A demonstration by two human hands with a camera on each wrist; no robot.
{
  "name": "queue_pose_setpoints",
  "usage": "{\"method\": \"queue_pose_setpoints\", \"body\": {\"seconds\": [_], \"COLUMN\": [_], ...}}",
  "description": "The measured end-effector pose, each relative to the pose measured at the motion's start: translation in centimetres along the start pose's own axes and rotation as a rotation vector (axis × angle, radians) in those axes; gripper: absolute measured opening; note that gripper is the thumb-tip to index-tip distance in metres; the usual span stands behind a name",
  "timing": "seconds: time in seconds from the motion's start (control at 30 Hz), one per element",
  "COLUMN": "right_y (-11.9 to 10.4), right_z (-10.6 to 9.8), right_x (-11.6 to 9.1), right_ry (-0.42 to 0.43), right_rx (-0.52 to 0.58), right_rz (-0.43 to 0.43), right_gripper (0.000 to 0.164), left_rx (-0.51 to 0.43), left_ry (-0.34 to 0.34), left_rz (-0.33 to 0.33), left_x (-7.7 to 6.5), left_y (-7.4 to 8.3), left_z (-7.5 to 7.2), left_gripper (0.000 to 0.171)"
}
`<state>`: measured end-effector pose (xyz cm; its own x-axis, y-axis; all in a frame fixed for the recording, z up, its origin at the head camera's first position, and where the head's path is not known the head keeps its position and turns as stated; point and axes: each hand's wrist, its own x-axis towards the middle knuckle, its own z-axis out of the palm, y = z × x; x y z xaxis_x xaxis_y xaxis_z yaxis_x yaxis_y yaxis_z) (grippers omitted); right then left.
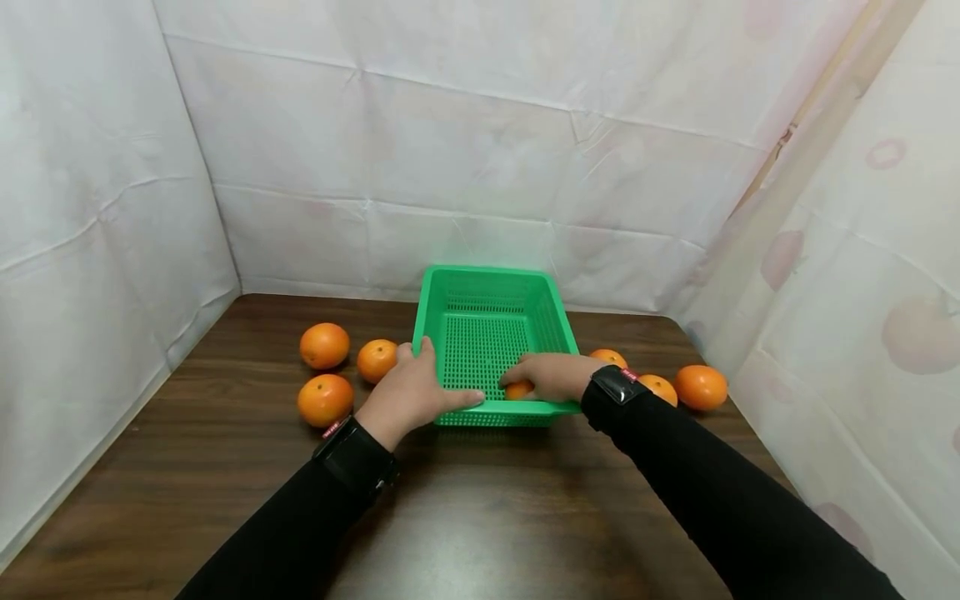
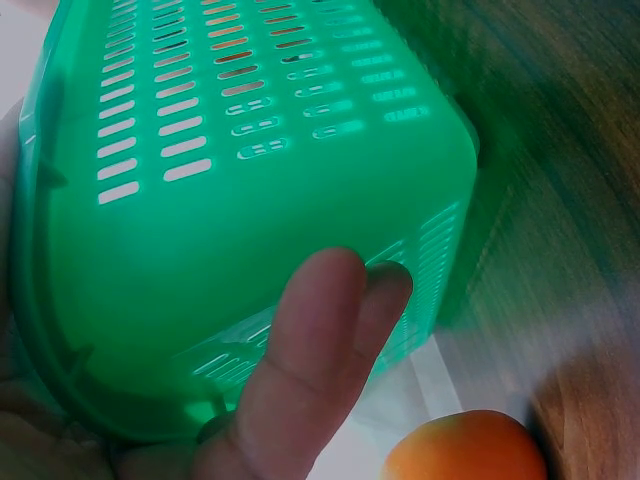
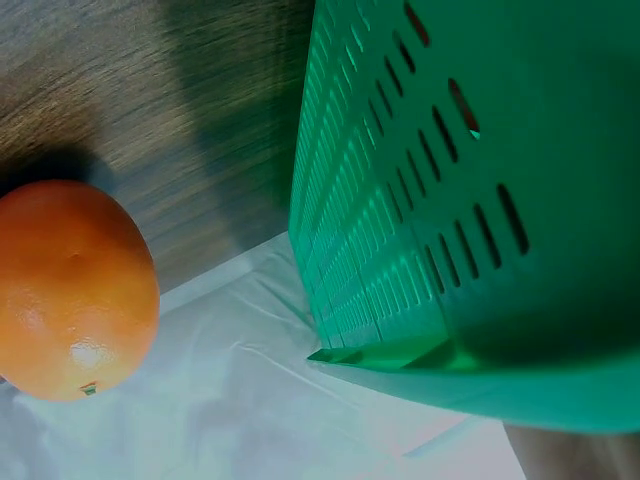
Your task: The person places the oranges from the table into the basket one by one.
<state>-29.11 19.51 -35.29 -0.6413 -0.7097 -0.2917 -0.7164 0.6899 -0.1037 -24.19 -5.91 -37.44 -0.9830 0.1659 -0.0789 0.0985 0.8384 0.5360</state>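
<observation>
Right hand [image 1: 551, 377] curled round orange [image 1: 519, 390] inside green perforated basket [image 1: 480, 343]; left hand [image 1: 417, 395] grips corner, thumb on rim; more oranges [image 1: 326, 400] outside, to either side.

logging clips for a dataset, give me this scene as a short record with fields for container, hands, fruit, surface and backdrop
container: green plastic basket, open-topped, slotted walls
left hand: grips the basket at its near left corner, thumb along the near rim
right hand: reaches inside the basket, fingers on one orange
fruit left of basket: three oranges
fruit right of basket: three more, two partly hidden by the right arm
surface: dark wood-grain table
backdrop: white sheeting, creased
</observation>
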Motion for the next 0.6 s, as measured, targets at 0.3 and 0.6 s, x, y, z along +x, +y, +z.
{"method": "queue_pose_setpoints", "body": {"seconds": [0.3, 0.6], "right_y": [-0.32, -0.27], "right_z": [0.06, 0.57], "right_x": [-0.27, -0.42], "right_ry": [0.004, 0.048], "right_rx": [0.020, 0.015], "right_rz": [0.020, 0.020], "right_gripper": [0.035, 0.037], "left_rx": [0.005, 0.002], "left_ry": [0.013, 0.030], "left_rz": [-0.002, 0.013], "left_x": [0.01, -0.09], "left_y": [-0.15, -0.20], "left_z": [0.43, 0.54], "left_gripper": [0.147, 0.140]}}
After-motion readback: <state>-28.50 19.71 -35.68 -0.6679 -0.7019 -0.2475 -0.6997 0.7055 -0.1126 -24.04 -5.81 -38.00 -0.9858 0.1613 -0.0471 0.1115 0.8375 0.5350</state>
